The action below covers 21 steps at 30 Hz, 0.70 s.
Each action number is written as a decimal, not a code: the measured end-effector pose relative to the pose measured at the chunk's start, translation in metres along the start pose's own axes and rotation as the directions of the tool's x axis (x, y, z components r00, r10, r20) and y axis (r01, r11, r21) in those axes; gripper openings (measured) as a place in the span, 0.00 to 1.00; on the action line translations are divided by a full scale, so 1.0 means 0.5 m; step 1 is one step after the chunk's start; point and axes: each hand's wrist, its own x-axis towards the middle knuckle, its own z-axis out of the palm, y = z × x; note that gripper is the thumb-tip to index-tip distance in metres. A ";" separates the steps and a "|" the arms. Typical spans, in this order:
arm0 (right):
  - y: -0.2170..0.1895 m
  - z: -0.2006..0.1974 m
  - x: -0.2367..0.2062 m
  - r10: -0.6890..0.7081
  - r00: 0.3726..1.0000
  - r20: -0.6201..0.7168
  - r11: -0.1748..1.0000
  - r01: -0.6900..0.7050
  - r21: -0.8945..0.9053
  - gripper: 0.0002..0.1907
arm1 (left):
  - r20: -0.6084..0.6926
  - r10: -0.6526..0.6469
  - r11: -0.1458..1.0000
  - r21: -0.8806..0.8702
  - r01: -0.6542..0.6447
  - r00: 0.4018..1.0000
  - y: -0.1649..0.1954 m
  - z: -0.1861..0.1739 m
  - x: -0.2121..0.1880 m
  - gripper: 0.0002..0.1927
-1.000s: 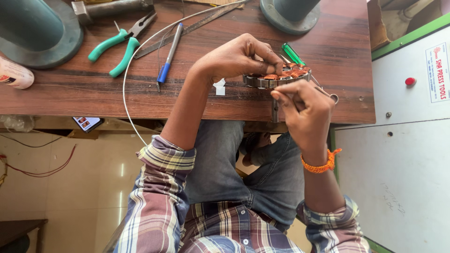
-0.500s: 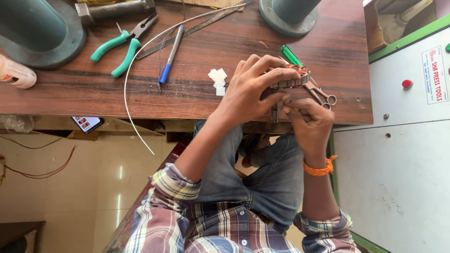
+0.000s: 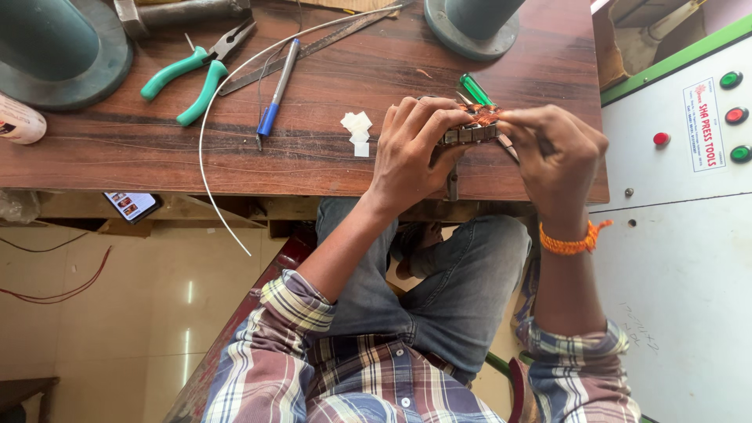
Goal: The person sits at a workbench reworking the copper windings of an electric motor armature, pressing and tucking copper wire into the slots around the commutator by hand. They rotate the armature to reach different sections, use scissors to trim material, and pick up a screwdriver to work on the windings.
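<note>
1. The green-handled pliers and blue pen lie well left on the wooden bench, within reach but clear of the work.
2. The left hand is closed over a small metal part with copper winding, steadying it at the bench's near edge.
3. The right hand pinches its end; half a second ago both hands sat lower and closer together.

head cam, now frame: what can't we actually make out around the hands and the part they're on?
- Small metal part with copper windings: mostly covered by the left hand and right hand; its shape is unclear.
- Right hand's fingertips: curled over, so whether they pinch a wire or tool is hidden.
- Green-handled tool: its tip is behind the fingers.
- Hammer: cut off by the top edge.
</note>
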 end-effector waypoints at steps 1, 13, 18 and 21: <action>-0.002 0.005 0.009 -0.039 0.999 0.014 0.999 0.039 -0.005 0.04 | 0.000 0.001 1.000 -0.001 -0.001 1.000 0.001 -0.001 -0.001 0.23; 0.021 0.049 0.075 -0.078 0.996 0.035 0.996 0.080 -0.045 0.06 | 0.076 -0.210 0.972 -0.088 0.216 0.975 0.026 -0.025 0.034 0.14; 0.025 0.057 0.087 -0.073 0.997 0.021 0.993 0.075 -0.088 0.08 | 0.232 -0.371 0.825 -0.362 0.434 0.899 -0.023 0.004 0.105 0.17; 0.004 0.055 0.087 -0.025 1.000 -0.001 0.996 0.025 -0.091 0.09 | 0.550 -0.222 0.557 -0.606 0.568 0.805 -0.068 -0.006 0.141 0.13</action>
